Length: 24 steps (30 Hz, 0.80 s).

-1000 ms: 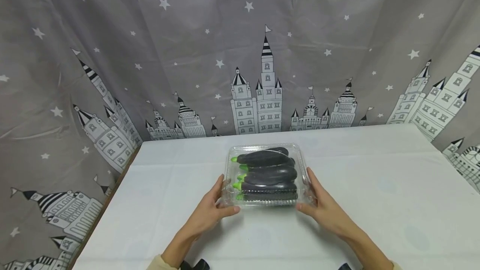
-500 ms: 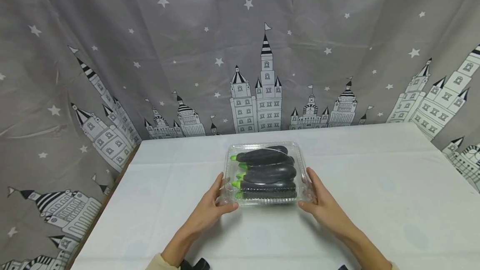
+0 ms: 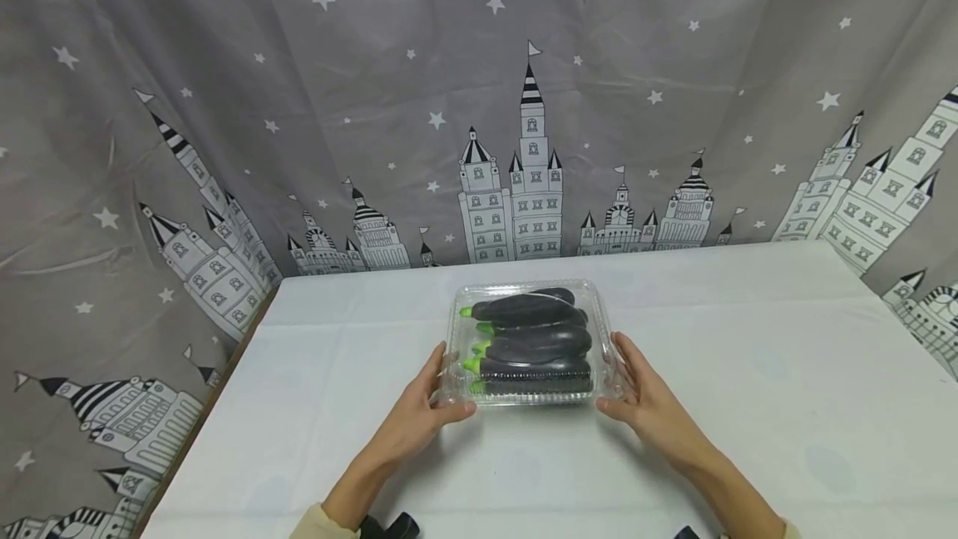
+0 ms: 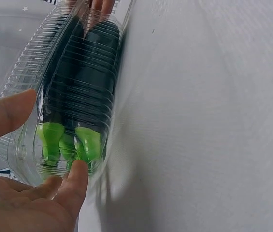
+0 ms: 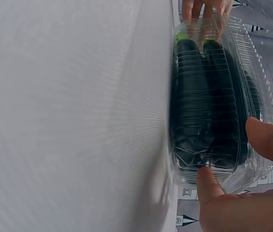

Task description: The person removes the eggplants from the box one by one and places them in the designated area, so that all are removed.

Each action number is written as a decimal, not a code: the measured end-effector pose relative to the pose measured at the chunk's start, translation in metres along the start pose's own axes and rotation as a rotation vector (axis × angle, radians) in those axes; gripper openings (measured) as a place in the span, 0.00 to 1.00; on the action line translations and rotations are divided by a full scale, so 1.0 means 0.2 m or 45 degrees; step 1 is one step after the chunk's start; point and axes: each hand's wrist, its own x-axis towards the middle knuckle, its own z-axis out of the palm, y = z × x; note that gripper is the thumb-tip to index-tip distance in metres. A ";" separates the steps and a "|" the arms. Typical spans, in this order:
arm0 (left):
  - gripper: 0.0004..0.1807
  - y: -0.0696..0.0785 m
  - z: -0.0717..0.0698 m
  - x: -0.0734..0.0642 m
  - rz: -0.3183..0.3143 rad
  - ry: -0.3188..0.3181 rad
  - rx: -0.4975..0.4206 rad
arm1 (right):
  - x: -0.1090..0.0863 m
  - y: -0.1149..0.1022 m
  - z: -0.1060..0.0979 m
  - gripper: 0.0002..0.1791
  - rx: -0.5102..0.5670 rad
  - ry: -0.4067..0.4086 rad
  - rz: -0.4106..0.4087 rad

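A clear plastic clamshell box (image 3: 458, 299) is in the middle of the white table, its lid down. Inside lie several dark eggplants (image 3: 535, 343) with bright green stem ends, pointing left. My left hand (image 3: 419, 414) holds the box's left end, thumb toward the near corner and fingers along the side. At the opposite end my right hand (image 3: 654, 414) grips it the same way. In the left wrist view, the green stems (image 4: 89, 142) show through the ribbed wall near my fingertips. Whether the base rests fully on the cloth cannot be told.
White cloth (image 3: 359, 356) covers the table. A grey curtain (image 3: 419, 65) printed with castles and stars hangs behind it and down the left side. Dark wrist gear (image 3: 392, 526) shows at the bottom edge, by the left sleeve (image 3: 322, 522).
Both hands keep their hold on the box, which stays in place on the table. The whole head view has shifted very slightly.
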 end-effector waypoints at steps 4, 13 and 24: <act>0.54 0.00 0.00 0.00 -0.007 0.003 0.002 | 0.00 0.00 0.00 0.52 -0.002 0.001 0.005; 0.51 0.00 0.00 0.01 0.005 0.017 -0.004 | 0.01 -0.01 0.00 0.51 0.019 0.023 0.011; 0.49 -0.01 0.00 0.01 -0.005 0.024 0.016 | 0.00 0.01 0.01 0.49 0.090 0.010 0.027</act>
